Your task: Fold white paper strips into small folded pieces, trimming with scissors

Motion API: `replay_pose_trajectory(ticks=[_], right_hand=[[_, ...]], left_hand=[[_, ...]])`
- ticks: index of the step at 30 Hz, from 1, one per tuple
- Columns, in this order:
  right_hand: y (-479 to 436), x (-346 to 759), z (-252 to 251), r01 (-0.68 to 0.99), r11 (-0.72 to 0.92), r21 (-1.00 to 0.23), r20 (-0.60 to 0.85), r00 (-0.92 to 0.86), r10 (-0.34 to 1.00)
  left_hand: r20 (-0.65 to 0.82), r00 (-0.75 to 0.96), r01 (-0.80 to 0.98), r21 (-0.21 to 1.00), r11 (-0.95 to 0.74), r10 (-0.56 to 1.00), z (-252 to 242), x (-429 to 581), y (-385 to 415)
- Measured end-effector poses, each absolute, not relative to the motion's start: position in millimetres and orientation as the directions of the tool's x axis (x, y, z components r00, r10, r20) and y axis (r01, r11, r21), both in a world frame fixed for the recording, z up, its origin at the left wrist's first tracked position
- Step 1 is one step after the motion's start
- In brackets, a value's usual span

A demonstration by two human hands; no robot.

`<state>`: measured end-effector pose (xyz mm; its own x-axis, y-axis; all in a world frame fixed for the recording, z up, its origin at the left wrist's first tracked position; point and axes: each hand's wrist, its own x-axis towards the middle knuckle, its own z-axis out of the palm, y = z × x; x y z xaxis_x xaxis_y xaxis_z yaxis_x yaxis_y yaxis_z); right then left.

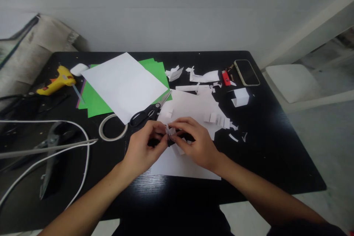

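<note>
Between my two hands is a small folded piece of white paper (pixel 172 131). My left hand (pixel 146 145) pinches its left side with thumb and forefinger. On the other side, the fingers and thumb of my right hand (pixel 197 142) close on the same piece. Fingers hide part of its shape. Beneath both hands lies a large white sheet (pixel 190 166), with cut and folded paper bits on it. Black-handled scissors (pixel 148 112) rest just beyond my left hand, blades pointing away to the right. A roll of tape (pixel 103 135) lies to their left.
White paper (pixel 124 84) tops green sheets (pixel 99 107) at back left, beside a yellow glue gun (pixel 59 81). Pliers (pixel 51 158) and a white cable (pixel 85 162) lie left. Paper scraps (pixel 204 76), a red lighter (pixel 225 78) and a phone (pixel 247 72) are at back right.
</note>
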<state>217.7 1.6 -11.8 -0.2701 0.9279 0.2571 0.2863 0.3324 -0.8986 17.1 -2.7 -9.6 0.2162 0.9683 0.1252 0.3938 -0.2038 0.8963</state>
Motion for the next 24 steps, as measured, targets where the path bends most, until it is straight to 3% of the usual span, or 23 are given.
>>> replay_pose_trajectory(ticks=[11,24], right_hand=[[-0.1,214.1,-14.8,0.407,0.443,-0.799,0.422,-0.146,0.895],[-3.0,214.9,-15.0,0.412,0.421,-0.808,0.327,-0.281,0.902]], left_hand=[[0.107,0.187,0.401,0.899,-0.175,0.976,-10.2,18.0,-4.1],[0.106,0.199,0.399,0.899,-0.179,0.974,-11.4,18.6,-4.1]])
